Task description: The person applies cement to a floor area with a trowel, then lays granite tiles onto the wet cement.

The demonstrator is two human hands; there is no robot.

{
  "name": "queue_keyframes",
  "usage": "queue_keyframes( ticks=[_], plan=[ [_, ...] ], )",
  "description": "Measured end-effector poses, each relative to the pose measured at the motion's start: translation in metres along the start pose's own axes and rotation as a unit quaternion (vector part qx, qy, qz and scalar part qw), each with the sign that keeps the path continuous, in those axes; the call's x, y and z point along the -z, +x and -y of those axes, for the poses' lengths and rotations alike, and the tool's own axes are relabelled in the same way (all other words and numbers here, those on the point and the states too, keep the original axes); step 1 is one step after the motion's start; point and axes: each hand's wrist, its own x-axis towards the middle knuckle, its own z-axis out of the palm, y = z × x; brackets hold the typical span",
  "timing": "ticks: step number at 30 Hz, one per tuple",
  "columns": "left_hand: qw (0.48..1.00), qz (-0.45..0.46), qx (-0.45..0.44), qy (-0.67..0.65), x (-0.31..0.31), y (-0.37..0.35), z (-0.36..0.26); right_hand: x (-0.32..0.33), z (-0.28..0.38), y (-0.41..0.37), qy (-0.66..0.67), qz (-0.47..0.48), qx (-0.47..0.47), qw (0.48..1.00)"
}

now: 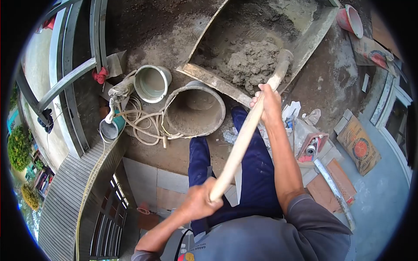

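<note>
A long wooden handle (241,145) slants from my waist up to the mixing trough. My left hand (201,201) is wrapped round its lower end. Farther up the shaft, my right hand (268,104) grips it near the trough's front corner. The handle's far end reaches a heap of wet grey mortar (254,63), and the tool's blade is hidden there. Wooden boards edge the trough (213,81) around the mortar. Just in front of my feet stands a large mortar-stained tub (194,108) with grey residue inside.
A pale bucket (152,83) holding greyish water and a coiled hose (141,126) lie left of the tub. A smaller bucket (109,129) is farther left. Right are a cement bag (359,145), a metal bar (334,191), tiles (324,191) and a red bucket (349,21).
</note>
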Motion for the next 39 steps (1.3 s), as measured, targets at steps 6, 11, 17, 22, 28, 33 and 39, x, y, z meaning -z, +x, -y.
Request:
queue_keyframes(
  ticks=[6, 11, 17, 22, 28, 33, 39],
  plan=[
    [0.984, -0.125, 0.049, 0.117, -0.008, 0.077, 0.209, -0.009, -0.088, 0.015, -0.037, -0.005, 0.112, 0.993],
    [0.990, -0.112, 0.029, 0.087, -0.010, 0.015, 0.159, -0.027, -0.047, -0.050, -0.088, 0.013, 0.130, 0.987],
    [0.986, -0.095, 0.066, 0.120, 0.001, -0.004, 0.031, -0.044, -0.007, -0.009, -0.062, 0.016, 0.019, 0.998],
    [0.978, -0.105, 0.088, 0.158, -0.048, 0.126, 0.019, -0.023, -0.035, 0.148, -0.110, -0.011, -0.044, 0.993],
    [0.999, -0.015, -0.005, -0.039, -0.095, 0.175, -0.078, 0.007, 0.124, 0.127, -0.214, 0.002, 0.036, 0.976],
    [0.983, -0.004, -0.095, -0.160, -0.119, 0.320, -0.124, 0.039, 0.231, 0.258, -0.281, 0.042, 0.115, 0.952],
    [0.979, -0.001, -0.050, -0.196, -0.126, 0.370, -0.157, 0.065, 0.228, 0.334, -0.300, 0.015, 0.077, 0.951]
  ],
)
